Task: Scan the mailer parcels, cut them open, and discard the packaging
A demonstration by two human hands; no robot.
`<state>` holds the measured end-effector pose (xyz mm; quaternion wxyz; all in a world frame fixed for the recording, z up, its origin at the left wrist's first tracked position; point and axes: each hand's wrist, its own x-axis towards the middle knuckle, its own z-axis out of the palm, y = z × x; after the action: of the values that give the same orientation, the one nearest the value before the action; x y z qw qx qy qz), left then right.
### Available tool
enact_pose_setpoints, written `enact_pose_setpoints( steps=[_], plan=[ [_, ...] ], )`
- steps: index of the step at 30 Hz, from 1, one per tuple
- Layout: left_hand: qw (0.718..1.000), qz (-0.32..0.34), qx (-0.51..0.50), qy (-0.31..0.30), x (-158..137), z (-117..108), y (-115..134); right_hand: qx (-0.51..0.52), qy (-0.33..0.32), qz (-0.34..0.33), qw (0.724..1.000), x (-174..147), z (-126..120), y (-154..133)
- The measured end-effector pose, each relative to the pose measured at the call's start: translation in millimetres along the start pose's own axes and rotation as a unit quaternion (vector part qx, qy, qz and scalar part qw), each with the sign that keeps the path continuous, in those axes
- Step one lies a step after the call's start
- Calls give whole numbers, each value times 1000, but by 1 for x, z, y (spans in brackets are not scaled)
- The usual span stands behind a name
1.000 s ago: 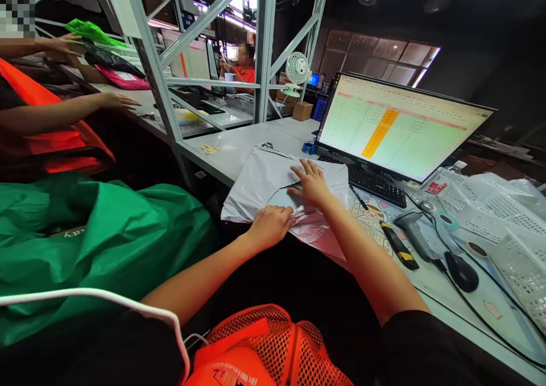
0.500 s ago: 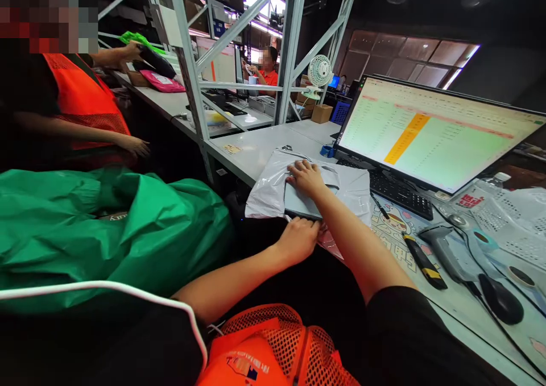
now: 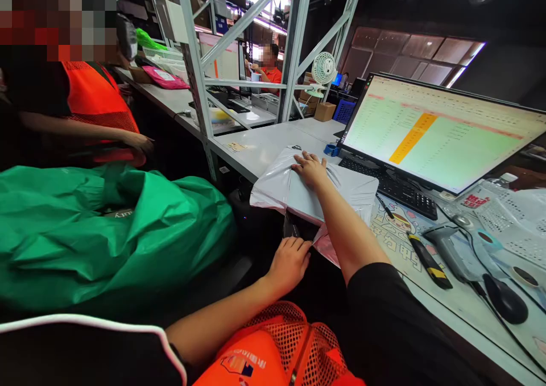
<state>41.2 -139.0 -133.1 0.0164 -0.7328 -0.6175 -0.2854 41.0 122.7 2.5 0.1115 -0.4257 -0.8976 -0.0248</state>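
Note:
A white plastic mailing bag [image 3: 273,181] lies at the near edge of the desk, its surface pulled into creases. My right hand [image 3: 311,170] rests flat on top of it, fingers spread. Below the desk edge, my left hand [image 3: 290,264] is closed on a dark, shiny strip of plastic film [image 3: 292,225], which runs up to the bag's near edge. My fingertips hide the end of the strip. A pinkish part of the bag [image 3: 335,247] hangs over the edge beside my right forearm.
Right of the bag are a keyboard [image 3: 405,193], a monitor [image 3: 443,130], a yellow-black utility knife [image 3: 430,262] and a barcode scanner [image 3: 450,252]. A large green sack [image 3: 170,232] stands at left, with a co-worker in an orange vest [image 3: 100,99] behind it. A metal rack post [image 3: 194,62] rises beyond.
My left hand has drawn back toward me and down, away from the bag, stretching the strip. The grey flap under my right hand no longer shows. The co-worker's raised arm has moved back.

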Motion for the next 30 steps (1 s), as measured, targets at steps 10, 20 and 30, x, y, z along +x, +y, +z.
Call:
enact_pose_setpoints(
  steps=[10, 20, 30],
  plan=[
    [998, -25, -46, 34, 57, -38, -6, 16, 32, 43, 998, -80, -56, 74],
    [996, -62, 0, -61, 158, -55, 64, -36, 7, 178, 983, -133, -45, 114],
    [995, -22, -1, -100, 156, -36, 90, -31, -77, 207, 975, -119, -50, 115]
  ],
)
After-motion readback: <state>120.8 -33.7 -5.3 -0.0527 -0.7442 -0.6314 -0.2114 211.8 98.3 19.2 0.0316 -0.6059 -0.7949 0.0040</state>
